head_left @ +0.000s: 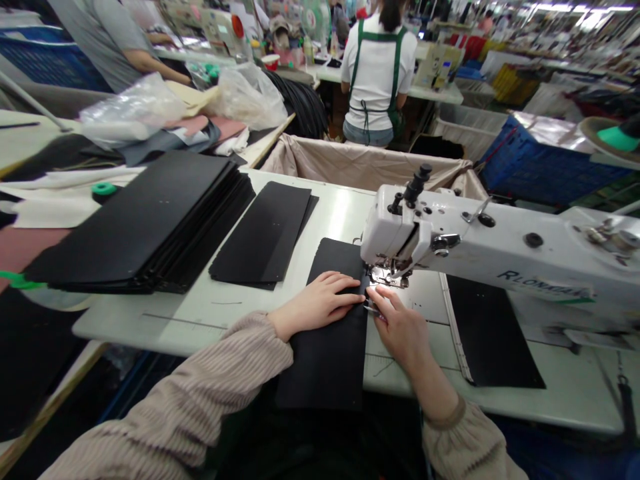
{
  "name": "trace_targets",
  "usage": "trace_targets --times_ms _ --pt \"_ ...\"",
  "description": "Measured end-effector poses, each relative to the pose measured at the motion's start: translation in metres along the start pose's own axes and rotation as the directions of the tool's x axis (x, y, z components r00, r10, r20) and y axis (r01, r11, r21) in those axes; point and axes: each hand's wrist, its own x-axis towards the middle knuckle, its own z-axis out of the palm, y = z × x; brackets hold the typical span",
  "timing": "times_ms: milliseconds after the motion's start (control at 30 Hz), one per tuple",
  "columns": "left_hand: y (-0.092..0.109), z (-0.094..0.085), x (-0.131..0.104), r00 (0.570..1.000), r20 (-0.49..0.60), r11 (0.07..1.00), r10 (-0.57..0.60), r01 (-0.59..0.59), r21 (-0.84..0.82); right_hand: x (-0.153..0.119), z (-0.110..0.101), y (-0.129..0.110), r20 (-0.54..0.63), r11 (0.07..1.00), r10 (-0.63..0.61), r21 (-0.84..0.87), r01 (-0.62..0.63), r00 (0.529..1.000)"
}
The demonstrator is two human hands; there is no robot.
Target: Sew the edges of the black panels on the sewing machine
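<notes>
A black panel (327, 360) lies on the sewing table, its right edge beside the needle area of a white sewing machine (400, 227). My left hand (323, 303) rests flat on this panel with its fingers spread to the right. Just right of the panel's edge, below the presser foot, my right hand (397, 323) is closed on a small metal tool (373, 309), perhaps snips or tweezers. The tool's far end reaches toward the panel edge.
To the left are a tall stack of black panels (145, 213) and a smaller pile (265, 230). Another black panel (493, 333) with a light strip lies under the machine arm. Behind the table are a cloth-lined bin (325, 157) and a person (377, 73) facing away.
</notes>
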Motion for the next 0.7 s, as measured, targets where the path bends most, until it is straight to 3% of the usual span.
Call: trace_targets --times_ms 700 --pt "-0.0014 -0.0005 -0.0013 1.000 0.016 0.999 -0.024 0.023 0.038 -0.0007 -0.0006 0.0003 -0.011 1.000 0.007 0.006 -0.007 1.000"
